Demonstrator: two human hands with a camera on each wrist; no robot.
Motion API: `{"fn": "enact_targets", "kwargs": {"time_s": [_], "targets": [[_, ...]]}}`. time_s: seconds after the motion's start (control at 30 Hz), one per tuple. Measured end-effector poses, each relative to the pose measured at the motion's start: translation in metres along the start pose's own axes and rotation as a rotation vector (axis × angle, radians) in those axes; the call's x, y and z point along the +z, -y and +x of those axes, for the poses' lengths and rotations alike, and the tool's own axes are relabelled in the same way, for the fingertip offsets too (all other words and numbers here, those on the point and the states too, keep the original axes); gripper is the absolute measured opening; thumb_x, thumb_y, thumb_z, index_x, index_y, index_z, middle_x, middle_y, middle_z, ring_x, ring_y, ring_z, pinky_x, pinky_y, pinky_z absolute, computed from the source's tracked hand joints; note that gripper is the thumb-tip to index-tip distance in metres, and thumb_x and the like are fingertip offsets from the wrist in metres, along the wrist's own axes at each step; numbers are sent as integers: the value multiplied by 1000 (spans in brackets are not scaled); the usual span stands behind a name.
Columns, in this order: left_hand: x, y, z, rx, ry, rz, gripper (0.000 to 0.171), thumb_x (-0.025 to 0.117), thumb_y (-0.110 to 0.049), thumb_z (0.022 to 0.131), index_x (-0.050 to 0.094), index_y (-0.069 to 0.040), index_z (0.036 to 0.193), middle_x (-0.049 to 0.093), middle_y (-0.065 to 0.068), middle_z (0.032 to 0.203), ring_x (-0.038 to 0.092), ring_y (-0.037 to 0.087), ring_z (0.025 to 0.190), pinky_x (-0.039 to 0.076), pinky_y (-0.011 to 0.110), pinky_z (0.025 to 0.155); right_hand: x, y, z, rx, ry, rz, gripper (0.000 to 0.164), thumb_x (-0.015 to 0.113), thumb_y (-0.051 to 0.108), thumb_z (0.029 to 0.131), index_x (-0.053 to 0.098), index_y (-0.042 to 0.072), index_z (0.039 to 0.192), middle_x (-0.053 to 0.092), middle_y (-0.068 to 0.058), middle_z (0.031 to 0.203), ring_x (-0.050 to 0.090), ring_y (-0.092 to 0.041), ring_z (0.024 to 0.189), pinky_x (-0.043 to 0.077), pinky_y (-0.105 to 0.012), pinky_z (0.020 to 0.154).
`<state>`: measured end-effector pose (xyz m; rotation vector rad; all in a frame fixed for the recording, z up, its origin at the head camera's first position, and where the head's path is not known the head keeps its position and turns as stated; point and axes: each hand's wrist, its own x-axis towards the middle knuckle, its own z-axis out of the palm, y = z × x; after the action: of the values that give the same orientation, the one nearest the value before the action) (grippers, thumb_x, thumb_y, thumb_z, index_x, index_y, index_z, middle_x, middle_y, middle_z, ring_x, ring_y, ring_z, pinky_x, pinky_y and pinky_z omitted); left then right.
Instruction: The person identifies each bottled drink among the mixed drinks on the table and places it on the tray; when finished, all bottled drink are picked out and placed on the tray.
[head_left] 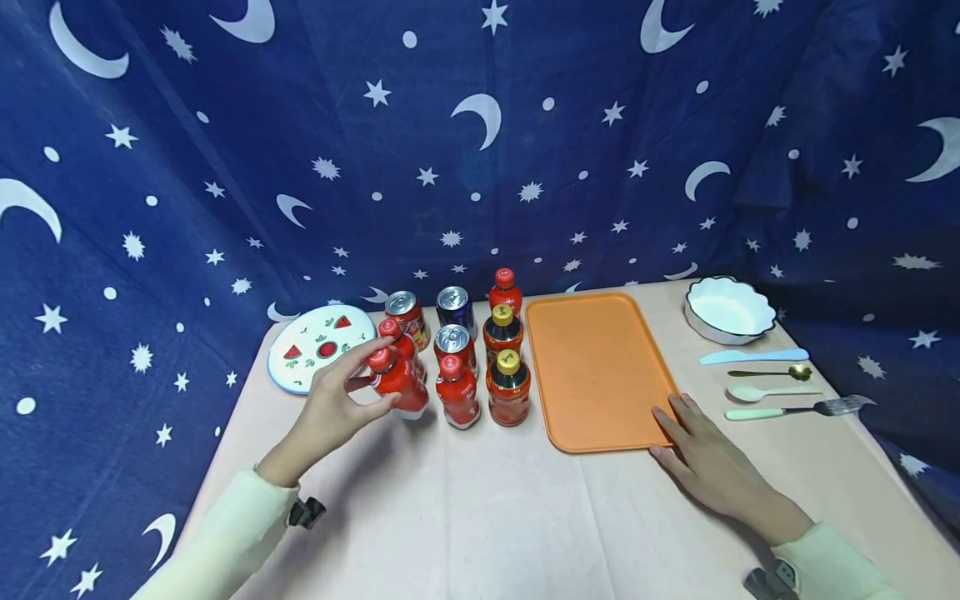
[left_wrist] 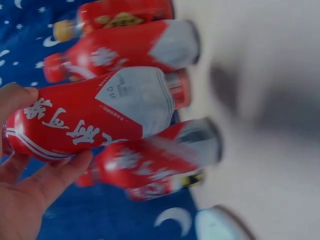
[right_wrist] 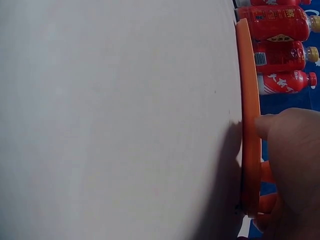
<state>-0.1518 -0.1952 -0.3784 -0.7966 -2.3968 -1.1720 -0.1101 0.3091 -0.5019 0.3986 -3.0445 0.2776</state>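
Your left hand (head_left: 339, 410) gripped a red bottle (head_left: 401, 387) beside standing cans (head_left: 454, 341) and yellow-capped bottles (head_left: 508, 392), while your right hand (head_left: 708, 462) touched the near right corner of an orange tray (head_left: 600, 375), left of a white dish (head_left: 729, 310) and light-blue knife (head_left: 753, 356).

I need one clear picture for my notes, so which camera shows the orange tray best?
The head view: it shows almost all of the orange tray from above, the right hand covering a little. The right wrist view catches only an edge; the left wrist view doesn't show it.
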Motion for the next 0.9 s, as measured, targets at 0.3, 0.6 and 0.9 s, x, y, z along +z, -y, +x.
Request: {"fn": "enact_targets", "kwargs": {"time_s": [0.3, 0.6, 0.9], "targets": [[-38, -64, 51, 105, -4, 87, 73, 80, 4, 61, 51, -6, 127, 59, 11, 116, 59, 17, 98, 54, 28, 67, -3, -2, -1, 11, 9, 10, 68, 45, 53, 90, 38, 7, 139, 22, -20, 148, 13, -34, 138, 26, -56, 101], [-30, -79, 114, 166, 107, 42, 75, 78, -3, 68, 46, -20, 133, 57, 0, 120, 57, 12, 104, 54, 24, 71, -1, -6, -3, 1, 16, 11, 69, 41, 54, 91, 36, 5, 140, 20, -22, 148, 12, -36, 138, 25, -57, 101], [17, -79, 168, 217, 194, -10, 72, 77, -12, 71, 45, -25, 133, 58, -1, 117, 59, 12, 96, 54, 23, 61, 4, -8, -2, -38, -22, 15, 67, 42, 53, 91, 37, 7, 140, 20, -19, 149, 13, -33, 138, 26, -54, 102]]}}
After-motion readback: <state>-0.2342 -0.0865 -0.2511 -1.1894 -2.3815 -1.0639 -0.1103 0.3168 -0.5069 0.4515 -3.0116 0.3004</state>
